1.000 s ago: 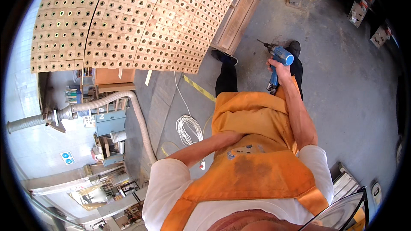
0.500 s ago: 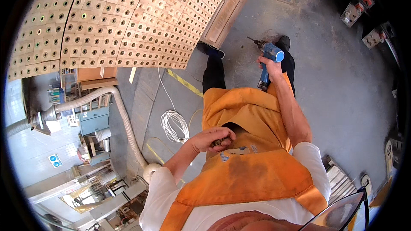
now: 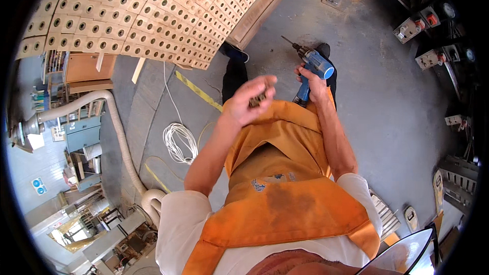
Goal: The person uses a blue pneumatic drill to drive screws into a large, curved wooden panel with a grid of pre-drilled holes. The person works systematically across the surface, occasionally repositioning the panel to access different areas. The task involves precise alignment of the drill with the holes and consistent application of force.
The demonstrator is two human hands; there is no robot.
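Note:
My left hand is raised in front of the orange apron, its fingers curled round several small, dark brassy metal pieces. They look like threaded inserts, partly hidden by the fingers. In my right hand is a blue cordless drill, gripped by its handle, with its bit pointing up and left. Ahead on the left stands a large array of pale wooden blocks with rows of round holes. Dark rings sit in many holes; others look plain. Both hands are apart from the blocks.
A coiled white cable lies on the grey floor, left of my legs. Beyond it runs a ribbed hose. Under the blocks is a wooden base. Machine parts with red switches line the right side.
My left hand has come up out of the apron's front pocket with the small metal pieces and moved forward toward the blocks. The drill stays in my right hand; the view has shifted slightly.

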